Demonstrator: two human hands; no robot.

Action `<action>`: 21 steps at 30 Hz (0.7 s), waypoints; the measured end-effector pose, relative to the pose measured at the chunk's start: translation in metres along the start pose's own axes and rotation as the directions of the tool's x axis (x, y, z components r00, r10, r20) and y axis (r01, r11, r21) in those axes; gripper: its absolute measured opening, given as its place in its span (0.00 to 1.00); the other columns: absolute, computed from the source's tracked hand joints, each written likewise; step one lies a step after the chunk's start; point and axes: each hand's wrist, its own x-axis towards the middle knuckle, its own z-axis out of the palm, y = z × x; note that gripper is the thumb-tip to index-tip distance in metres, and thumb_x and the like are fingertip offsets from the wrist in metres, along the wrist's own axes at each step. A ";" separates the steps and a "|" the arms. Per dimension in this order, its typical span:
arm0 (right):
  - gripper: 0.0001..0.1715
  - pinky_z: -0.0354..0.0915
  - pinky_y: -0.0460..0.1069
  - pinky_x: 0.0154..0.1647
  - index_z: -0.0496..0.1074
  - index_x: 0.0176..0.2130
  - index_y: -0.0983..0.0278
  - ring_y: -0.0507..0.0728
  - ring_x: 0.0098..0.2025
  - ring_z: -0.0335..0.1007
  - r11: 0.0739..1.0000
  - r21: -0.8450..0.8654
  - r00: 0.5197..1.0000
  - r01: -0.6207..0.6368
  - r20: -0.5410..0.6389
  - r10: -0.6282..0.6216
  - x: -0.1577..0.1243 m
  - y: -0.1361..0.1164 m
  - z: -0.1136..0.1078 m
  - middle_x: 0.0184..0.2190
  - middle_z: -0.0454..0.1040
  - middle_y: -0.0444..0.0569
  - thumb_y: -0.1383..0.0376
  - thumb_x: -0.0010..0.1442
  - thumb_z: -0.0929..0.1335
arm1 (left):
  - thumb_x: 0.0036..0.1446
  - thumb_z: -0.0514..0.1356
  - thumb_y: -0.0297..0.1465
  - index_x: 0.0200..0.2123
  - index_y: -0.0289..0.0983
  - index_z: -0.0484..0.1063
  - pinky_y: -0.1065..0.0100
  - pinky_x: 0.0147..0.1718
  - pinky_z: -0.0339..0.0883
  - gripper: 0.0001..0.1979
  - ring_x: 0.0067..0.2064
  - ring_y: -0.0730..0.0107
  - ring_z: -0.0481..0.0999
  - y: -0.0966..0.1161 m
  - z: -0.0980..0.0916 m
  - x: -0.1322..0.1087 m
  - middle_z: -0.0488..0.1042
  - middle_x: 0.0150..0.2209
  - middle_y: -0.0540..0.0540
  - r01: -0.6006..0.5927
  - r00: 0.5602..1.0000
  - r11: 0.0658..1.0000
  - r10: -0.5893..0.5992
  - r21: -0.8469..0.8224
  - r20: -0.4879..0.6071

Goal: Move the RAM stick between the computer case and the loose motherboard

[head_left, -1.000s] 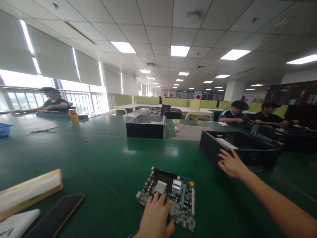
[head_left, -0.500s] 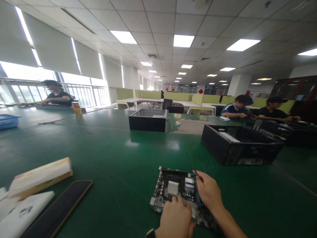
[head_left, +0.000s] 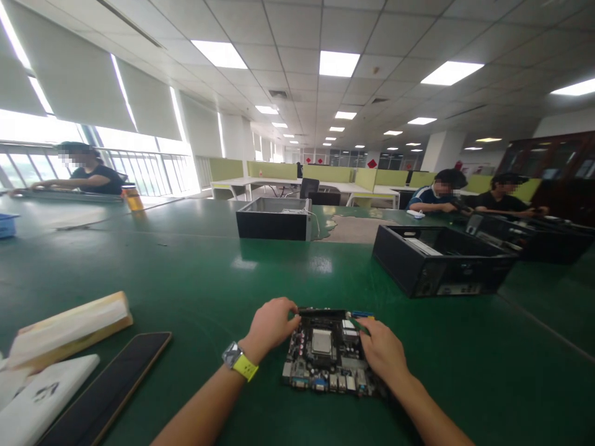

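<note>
A motherboard (head_left: 320, 353) lies flat on the green table, its silver square processor near the middle and its port edge towards me. At its far left corner is my left hand (head_left: 273, 322), thumb and fingers closed on the end of the dark slot along the far edge. My right hand (head_left: 383, 347) reaches over the right side of the board. Between its thumb and fingers is a thin green strip (head_left: 361, 326), which looks like a RAM stick, tilted over the far right corner; my fingers hide part of it.
A dark phone (head_left: 111, 384), a white box (head_left: 51, 390) and a long pale box (head_left: 69, 328) lie at left. Open computer cases stand beyond: a black case (head_left: 441, 260) at right, another case (head_left: 274, 220) mid-table. Co-workers sit at the far left and right.
My left hand has gone from the board's near edge to its far left corner. My right hand has shifted slightly, and the green strip now shows in it. The view has tilted a little.
</note>
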 end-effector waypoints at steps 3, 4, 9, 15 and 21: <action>0.20 0.63 0.54 0.50 0.74 0.43 0.59 0.57 0.49 0.66 1.000 0.025 0.997 0.013 -0.079 -0.011 0.009 0.004 0.000 0.47 0.74 0.47 0.65 0.58 0.57 | 0.55 0.52 0.39 0.31 0.41 0.75 0.67 0.33 0.63 0.13 0.37 0.64 0.74 0.000 0.010 -0.001 0.76 0.33 0.46 0.015 0.999 0.999 -0.016 0.037 0.029; 0.19 0.62 0.54 0.51 0.74 0.41 0.60 0.57 0.50 0.65 0.998 0.044 0.995 0.042 -0.095 -0.037 0.012 0.006 0.001 0.47 0.73 0.47 0.65 0.58 0.57 | 0.55 0.52 0.39 0.30 0.41 0.75 0.68 0.32 0.63 0.13 0.36 0.64 0.74 0.001 0.013 -0.002 0.76 0.32 0.46 0.018 0.999 0.999 -0.019 0.050 0.029; 0.19 0.55 0.56 0.59 0.75 0.41 0.63 0.57 0.56 0.61 0.955 0.130 0.963 0.265 -0.078 -0.257 0.028 0.013 0.010 0.53 0.69 0.51 0.68 0.56 0.59 | 0.55 0.53 0.39 0.35 0.41 0.74 0.69 0.32 0.63 0.13 0.37 0.66 0.73 0.005 0.018 -0.004 0.73 0.39 0.46 0.003 1.000 0.998 -0.002 0.055 -0.023; 0.27 0.53 0.56 0.61 0.70 0.52 0.65 0.57 0.59 0.58 0.946 0.129 0.948 0.297 0.074 -0.308 0.029 0.015 0.014 0.57 0.65 0.51 0.71 0.53 0.59 | 0.54 0.53 0.40 0.37 0.42 0.74 0.68 0.33 0.65 0.13 0.39 0.65 0.73 -0.001 0.020 -0.002 0.71 0.44 0.47 -0.041 0.999 0.999 0.041 0.022 0.011; 0.31 0.53 0.57 0.60 0.64 0.57 0.64 0.57 0.60 0.56 0.950 0.094 0.943 0.298 0.123 -0.308 0.028 0.012 0.011 0.58 0.63 0.51 0.70 0.53 0.59 | 0.55 0.53 0.39 0.42 0.41 0.73 0.66 0.38 0.67 0.15 0.44 0.63 0.73 -0.003 0.022 -0.002 0.72 0.47 0.47 -0.082 0.997 0.996 0.082 0.024 -0.007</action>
